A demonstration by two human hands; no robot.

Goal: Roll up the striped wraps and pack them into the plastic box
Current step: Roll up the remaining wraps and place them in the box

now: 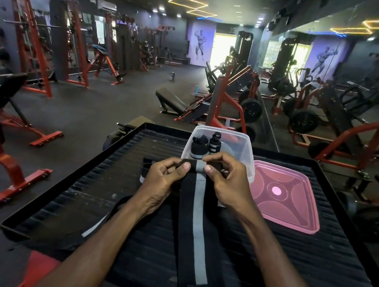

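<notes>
A long black wrap with a grey stripe (pixel 196 225) lies lengthwise down the middle of the black ribbed platform (pixel 289 262). Its far end is folded over, and there my left hand (pixel 164 177) and my right hand (pixel 225 177) pinch it from either side. Just behind my hands stands the clear plastic box (pixel 241 147), with two rolled wraps (pixel 205 146) upright inside. Another black striped wrap (pixel 104 219) lies loose on the platform to the left, partly hidden by my left forearm.
The pink box lid (pixel 285 198) lies flat to the right of the box. The platform has a raised black rim. Red and black gym benches (pixel 2 135) and weight machines (pixel 232 95) stand around on the dark floor, with a mirror wall at the right.
</notes>
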